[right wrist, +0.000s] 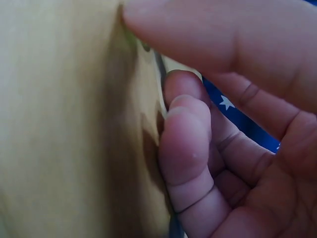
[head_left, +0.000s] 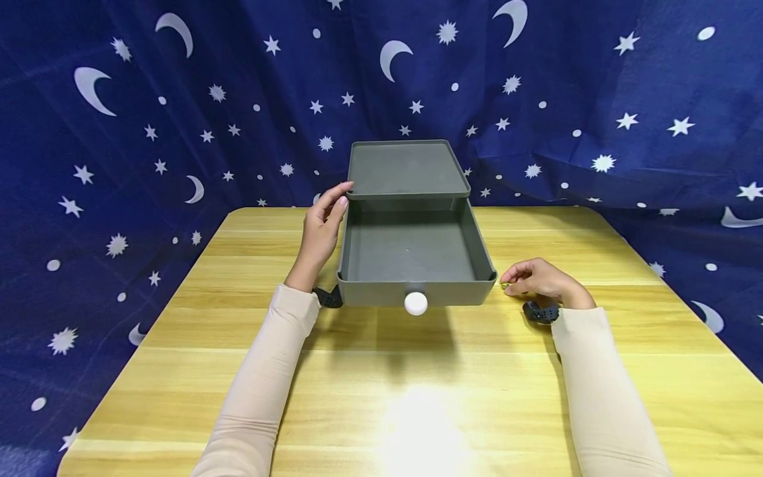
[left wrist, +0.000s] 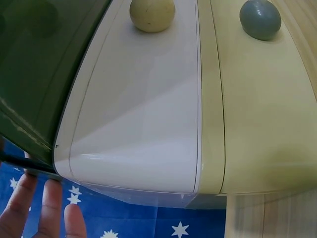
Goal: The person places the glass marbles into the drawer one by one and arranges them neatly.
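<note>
A small cabinet with a dark grey top [head_left: 408, 169] stands near the back of the table. Its grey top drawer [head_left: 366, 293] is pulled out toward me, bare inside, with a white round knob [head_left: 416, 303] on its front. My left hand [head_left: 322, 228] touches the left front corner of the cabinet top with its fingertips. In the left wrist view its fingers [left wrist: 52, 206] stretch up to the drawer's side. Right of the drawer, my right hand [head_left: 539, 281] pinches a small shiny yellow-green thing [head_left: 505, 285] at the table surface, mostly hidden by the thumb and finger; its kind I cannot tell.
Below the open drawer, the left wrist view shows a white drawer front [left wrist: 141, 109] with a cream knob [left wrist: 152, 14], and a cream drawer front [left wrist: 265, 114] with a grey knob [left wrist: 260, 20]. Behind the wooden table [head_left: 238, 371] hangs a blue star-and-moon cloth [head_left: 268, 99].
</note>
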A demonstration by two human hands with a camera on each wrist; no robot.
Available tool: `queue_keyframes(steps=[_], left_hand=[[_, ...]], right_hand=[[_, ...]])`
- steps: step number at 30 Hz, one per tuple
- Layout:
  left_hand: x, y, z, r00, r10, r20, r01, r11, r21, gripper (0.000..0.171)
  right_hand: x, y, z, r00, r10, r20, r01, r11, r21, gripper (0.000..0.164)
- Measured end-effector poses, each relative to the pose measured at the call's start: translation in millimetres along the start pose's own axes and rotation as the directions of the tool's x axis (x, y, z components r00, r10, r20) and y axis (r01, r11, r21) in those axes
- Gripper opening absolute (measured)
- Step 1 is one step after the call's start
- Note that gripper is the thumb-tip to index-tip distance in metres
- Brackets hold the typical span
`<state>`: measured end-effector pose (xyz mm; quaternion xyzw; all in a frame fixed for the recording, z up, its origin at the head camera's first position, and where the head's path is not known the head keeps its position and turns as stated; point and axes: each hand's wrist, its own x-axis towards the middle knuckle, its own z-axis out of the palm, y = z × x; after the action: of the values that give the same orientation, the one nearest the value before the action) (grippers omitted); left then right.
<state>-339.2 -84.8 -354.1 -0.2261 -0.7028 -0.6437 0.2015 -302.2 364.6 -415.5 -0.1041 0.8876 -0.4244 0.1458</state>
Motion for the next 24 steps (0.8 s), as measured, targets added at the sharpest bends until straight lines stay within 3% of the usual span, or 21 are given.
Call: queue_keyframes(steps=[13, 24], left_hand=[[0.0, 0.0, 0.2, 1.000, -0.001, -0.006, 0.001, 1.000, -0.006, 0.036], [0.0, 0.0, -0.7, 1.000, 0.003, 0.001, -0.003, 1.000, 0.006, 0.037]], right_hand=[[-2.7, -0.6, -4.3, 1.000, 0.015, -0.011, -0.014, 0.998, 0.056, 0.030], [-5.4, -11.3, -7.9, 1.000, -0.018, -0.007, 0.019, 0.994, 0.108, 0.032]])
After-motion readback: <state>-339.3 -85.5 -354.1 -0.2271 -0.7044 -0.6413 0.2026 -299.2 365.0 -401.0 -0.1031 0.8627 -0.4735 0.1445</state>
